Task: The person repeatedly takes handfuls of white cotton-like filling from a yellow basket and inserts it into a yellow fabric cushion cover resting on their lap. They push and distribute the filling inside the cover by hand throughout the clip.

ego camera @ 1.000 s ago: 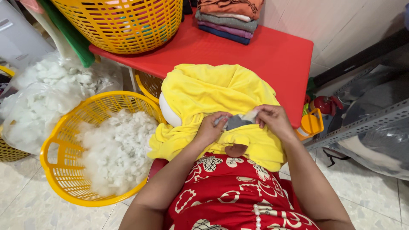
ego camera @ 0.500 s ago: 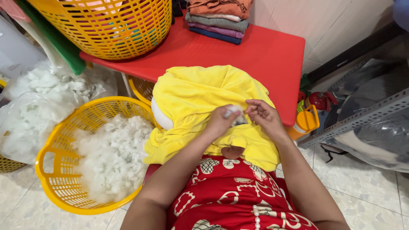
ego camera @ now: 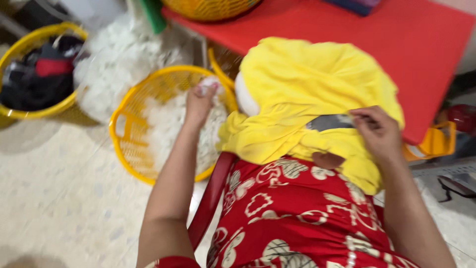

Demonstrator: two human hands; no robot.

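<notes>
— Why does the yellow cloth lie across the person's lap, its far end up on the red worktop?

— Probably so the opening faces the person: there is a grey gap in the cloth on its near side, and the right hand sits at that gap. Its fingers look pressed together on the cloth's edge, pinching it, though blur hides the detail.

— And the left hand?

— It reaches left of the yellow cloth, over the yellow basket of white stuffing, fingers curled shut around a small white tuft.

— Anything else?

— Further left of the cloth, another yellow basket holds dark clothes.
</notes>
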